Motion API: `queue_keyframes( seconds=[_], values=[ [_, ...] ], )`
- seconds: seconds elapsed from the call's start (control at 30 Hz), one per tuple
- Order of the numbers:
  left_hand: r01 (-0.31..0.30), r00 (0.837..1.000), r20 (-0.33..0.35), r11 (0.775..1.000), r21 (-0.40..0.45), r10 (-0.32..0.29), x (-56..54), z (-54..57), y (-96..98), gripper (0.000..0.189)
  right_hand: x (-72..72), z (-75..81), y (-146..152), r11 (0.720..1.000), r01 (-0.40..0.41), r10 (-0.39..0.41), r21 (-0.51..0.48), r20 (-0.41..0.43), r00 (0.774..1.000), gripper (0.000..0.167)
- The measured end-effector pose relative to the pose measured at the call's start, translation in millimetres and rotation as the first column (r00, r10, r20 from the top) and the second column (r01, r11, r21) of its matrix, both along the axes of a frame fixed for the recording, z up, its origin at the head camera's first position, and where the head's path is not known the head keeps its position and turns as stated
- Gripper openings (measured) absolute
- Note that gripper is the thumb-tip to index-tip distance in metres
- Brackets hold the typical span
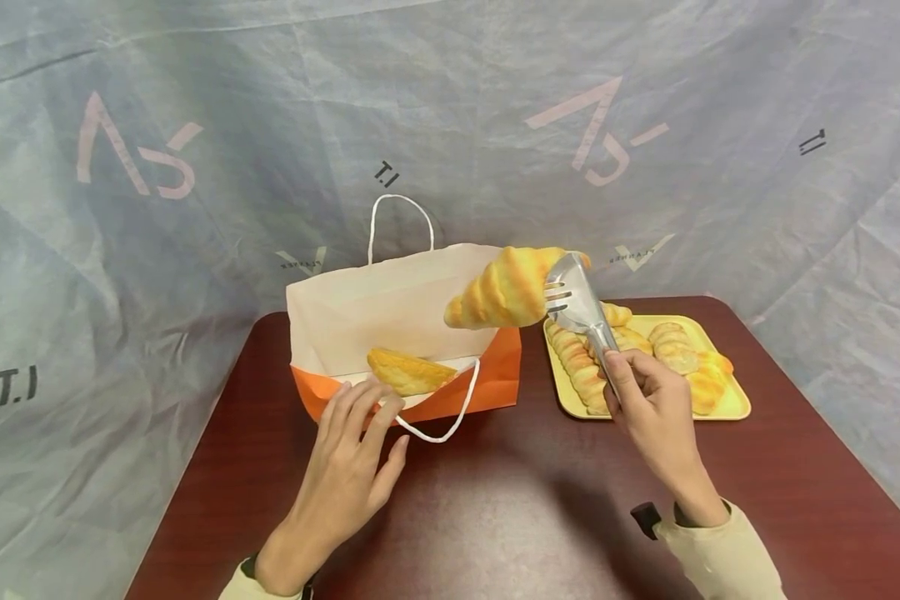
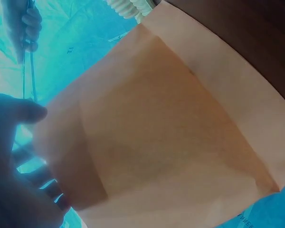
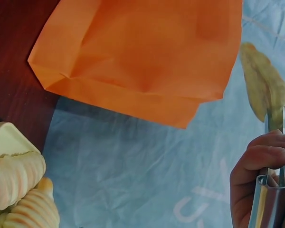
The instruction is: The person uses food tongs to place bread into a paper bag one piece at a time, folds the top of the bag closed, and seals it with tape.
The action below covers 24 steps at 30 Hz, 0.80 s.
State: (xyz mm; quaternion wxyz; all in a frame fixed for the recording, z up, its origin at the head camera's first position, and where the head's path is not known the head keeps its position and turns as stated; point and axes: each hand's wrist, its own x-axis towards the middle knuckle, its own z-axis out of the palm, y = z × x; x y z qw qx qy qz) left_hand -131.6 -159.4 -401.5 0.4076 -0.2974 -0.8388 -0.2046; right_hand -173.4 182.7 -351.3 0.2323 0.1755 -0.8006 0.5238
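Golden-yellow ridged croissant (image 1: 495,296) hangs in the air between the jaws of silver metal tongs (image 1: 587,307), in front of the upper right part of an orange paper bag with a white inside (image 1: 498,382). The right hand (image 1: 654,410) is clamped on the tongs, thumb along the handle and fingers curled around it. The left hand (image 1: 351,454) lies at the near edge of the bag, its fingers apart and lightly bent, the thumb standing away from them. Inside the bag's wide mouth lies an elongated golden bread (image 1: 407,372); one white cord handle (image 1: 401,197) arches up at the back, while a second loops down over the front. Just right of the bag, a pale yellow rectangular tray (image 1: 737,410) carries several ridged yellow breads (image 1: 671,346). Tray and bag rest on a glossy dark red-brown table (image 1: 465,517), with a grey printed cloth (image 1: 450,100) behind it.
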Motion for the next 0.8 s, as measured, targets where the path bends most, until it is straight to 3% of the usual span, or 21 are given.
queue_keyframes(
  seconds=[0.23,0.5,0.8],
  values=[
    [0.002,1.0,-0.004,1.0,-0.003,-0.002,1.6,0.2,0.0,0.035,4.9,19.1,-20,0.999,-0.046,0.047,0.018,-0.056,0.997,0.024],
    [0.01,1.0,-0.011,1.0,0.006,-0.01,2.1,0.8,-1.0,0.034,-16.0,-0.1,-26,0.995,-0.068,0.072,0.068,-0.06,0.996,0.017],
    [0.016,1.0,-0.005,1.0,0.009,-0.016,2.2,0.5,-1.5,0.033,-15.7,1.8,-43,0.991,-0.11,0.11,0.075,-0.001,0.994,0.019]
  ],
)
